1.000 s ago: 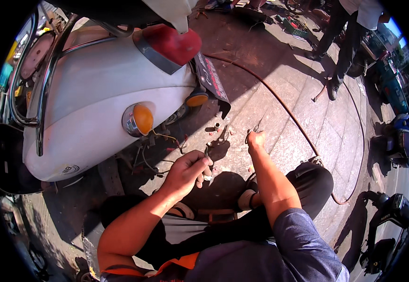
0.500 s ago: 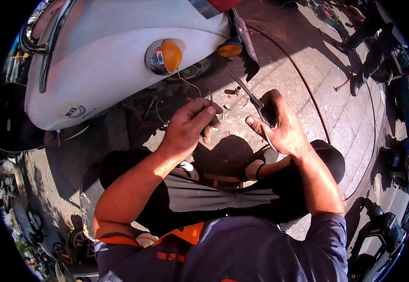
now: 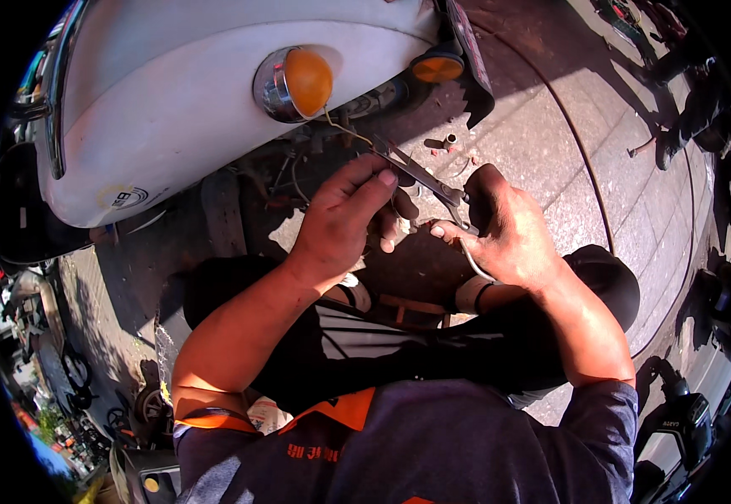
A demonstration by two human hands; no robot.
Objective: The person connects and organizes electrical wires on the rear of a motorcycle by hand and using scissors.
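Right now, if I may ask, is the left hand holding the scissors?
No, the scissors are in the right hand, their blades near the left hand.

My scissors point(image 3: 439, 186) look like metal, faintly shiny. The white panel point(image 3: 172, 88) is smooth and glossy, my trousers point(image 3: 365, 357) matt cloth.

The right hand point(image 3: 512, 223) was reaching far out over the floor point(image 3: 542, 151), and now it is close to the left hand point(image 3: 344, 210). The scissors point(image 3: 424, 175) were pointing past the left hand; now their blades have come right up to it, near the yellow wire point(image 3: 344, 128).
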